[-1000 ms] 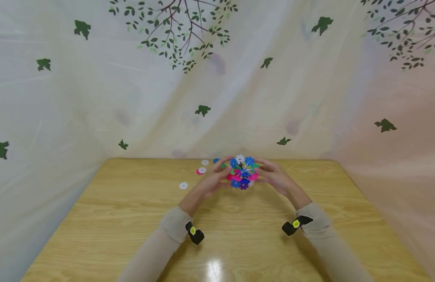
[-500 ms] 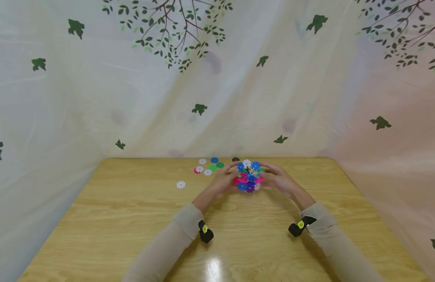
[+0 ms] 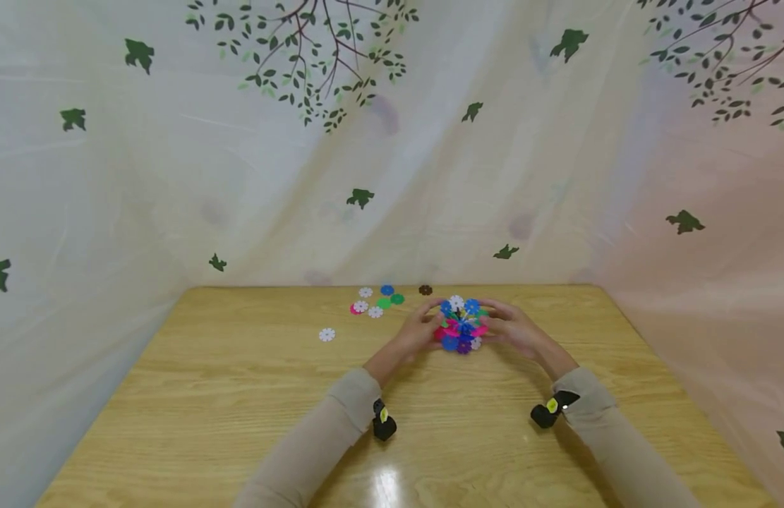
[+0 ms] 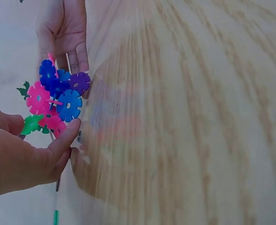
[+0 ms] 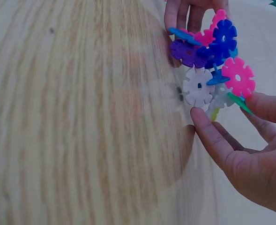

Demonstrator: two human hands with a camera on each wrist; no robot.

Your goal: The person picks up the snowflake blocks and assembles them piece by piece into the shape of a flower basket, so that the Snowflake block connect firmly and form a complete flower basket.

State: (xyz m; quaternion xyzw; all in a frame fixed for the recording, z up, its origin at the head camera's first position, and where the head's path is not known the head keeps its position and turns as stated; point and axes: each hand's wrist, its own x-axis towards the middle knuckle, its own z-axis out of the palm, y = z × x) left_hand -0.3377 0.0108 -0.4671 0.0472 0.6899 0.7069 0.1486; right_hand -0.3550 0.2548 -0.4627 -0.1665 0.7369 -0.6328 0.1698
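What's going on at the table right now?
A person's left hand and right hand hold a cluster of joined flower-shaped discs between them, mostly blue, pink, white and purple. Loose discs lie on the table near its far edge, left of the cluster. Whether the cluster touches the table is hard to tell.

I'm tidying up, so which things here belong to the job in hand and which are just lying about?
In the job:
disc cluster, held by left hand and right hand

Just lying about, perhaps spares:
brown disc
blue disc
green discs
white discs
pink disc
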